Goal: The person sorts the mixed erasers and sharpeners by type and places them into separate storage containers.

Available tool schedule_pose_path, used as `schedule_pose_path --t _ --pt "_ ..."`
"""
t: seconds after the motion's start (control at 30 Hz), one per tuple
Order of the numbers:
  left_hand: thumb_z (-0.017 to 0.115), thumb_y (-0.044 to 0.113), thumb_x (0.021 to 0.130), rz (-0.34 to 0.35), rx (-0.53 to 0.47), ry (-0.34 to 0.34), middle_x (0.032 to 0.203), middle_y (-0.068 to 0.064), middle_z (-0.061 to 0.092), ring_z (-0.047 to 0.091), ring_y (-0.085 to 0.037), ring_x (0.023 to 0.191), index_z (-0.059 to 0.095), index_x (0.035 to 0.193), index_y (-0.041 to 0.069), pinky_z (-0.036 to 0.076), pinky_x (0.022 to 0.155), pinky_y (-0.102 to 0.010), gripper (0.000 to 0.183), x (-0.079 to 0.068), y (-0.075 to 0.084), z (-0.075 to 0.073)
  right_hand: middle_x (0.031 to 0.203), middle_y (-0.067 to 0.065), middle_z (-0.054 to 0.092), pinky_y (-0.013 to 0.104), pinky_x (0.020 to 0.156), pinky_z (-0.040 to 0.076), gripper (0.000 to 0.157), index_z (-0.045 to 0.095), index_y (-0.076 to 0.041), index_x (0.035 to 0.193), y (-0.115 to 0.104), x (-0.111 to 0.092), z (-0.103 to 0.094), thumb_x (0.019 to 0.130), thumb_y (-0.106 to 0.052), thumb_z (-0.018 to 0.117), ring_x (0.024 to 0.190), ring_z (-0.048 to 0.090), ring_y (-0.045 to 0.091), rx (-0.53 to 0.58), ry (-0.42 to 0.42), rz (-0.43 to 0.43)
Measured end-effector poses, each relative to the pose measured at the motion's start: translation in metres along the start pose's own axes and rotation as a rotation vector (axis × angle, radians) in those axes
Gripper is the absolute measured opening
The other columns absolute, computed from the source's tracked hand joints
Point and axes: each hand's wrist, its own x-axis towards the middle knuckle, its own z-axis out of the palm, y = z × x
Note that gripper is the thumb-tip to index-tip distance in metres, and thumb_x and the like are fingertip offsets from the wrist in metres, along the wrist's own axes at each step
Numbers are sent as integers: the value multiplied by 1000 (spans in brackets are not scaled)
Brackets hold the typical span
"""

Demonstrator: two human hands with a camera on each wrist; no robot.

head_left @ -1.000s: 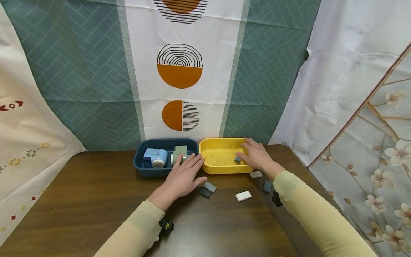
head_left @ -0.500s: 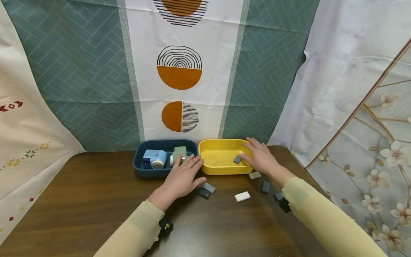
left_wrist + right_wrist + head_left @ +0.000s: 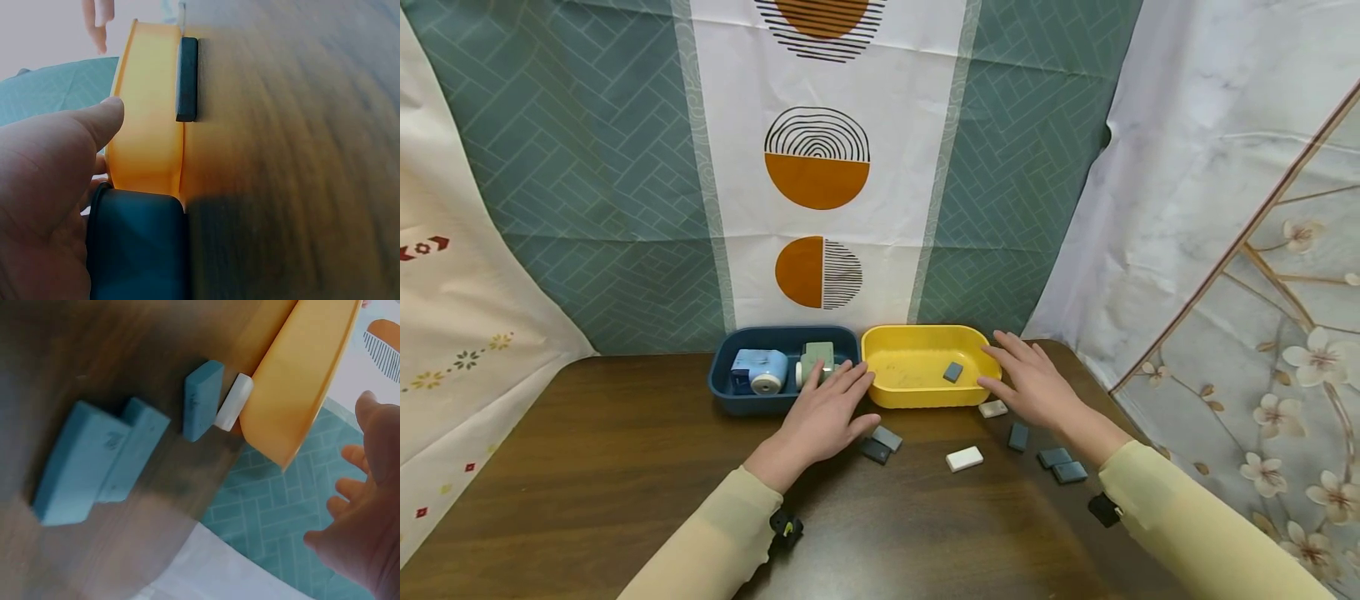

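Note:
My left hand (image 3: 826,414) lies with straight fingers over the adjoining ends of a dark blue tray (image 3: 752,406) and a yellow tray (image 3: 925,398). In the left wrist view its thumb (image 3: 107,122) is beside the yellow tray's rim. My right hand (image 3: 1036,385), fingers spread and holding nothing, hovers at the yellow tray's right end. One small blue-grey block (image 3: 952,372) lies inside the yellow tray. The blue tray holds a light-blue gadget (image 3: 762,368) with a round white part and a green one (image 3: 818,354), partly hidden by my left fingers.
On the wooden table (image 3: 625,467), a grey block (image 3: 887,438) and a dark one (image 3: 875,451) lie near my left thumb. Two white blocks (image 3: 964,458) and several blue-grey blocks (image 3: 1070,472) lie in front of the yellow tray and to its right. Patterned cloth (image 3: 985,208) hangs behind.
My right hand has drawn back to the right from over the yellow tray, uncovering the block inside it. Two blue-grey blocks now show beside the right forearm. My left hand stays put.

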Motion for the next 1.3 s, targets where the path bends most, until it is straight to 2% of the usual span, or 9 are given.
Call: schedule_pose_path --t 0.5,0.9,1.13,1.3 --pt "64 56 110 4 0 10 179 -4 35 26 -29 167 43 171 14 1 135 -62 77 0 0 1 175 25 33 74 129 16 69 52 -3 162 16 -52 -9 109 -41 72 163 24 50 -14 17 10" --pt "63 56 110 -2 3 5 179 -4 35 26 -30 167 42 172 14 2 135 -62 77 0 -1 2 174 26 35 75 127 21 73 53 -2 161 22 -93 -3 106 -44 76 161 28 52 -37 23 34" --pt "65 55 110 0 0 13 179 -5 35 25 -30 167 43 171 14 2 135 -63 78 2 0 -1 170 28 40 78 122 27 74 56 0 158 28 -113 3 103 -44 79 157 34 54 -88 39 53" --pt "66 55 109 -6 -12 -6 179 -5 34 25 -31 167 42 171 14 1 135 -63 78 2 1 0 168 30 42 80 118 30 76 57 2 156 29 -126 7 101 -45 81 154 37 55 -118 39 65"
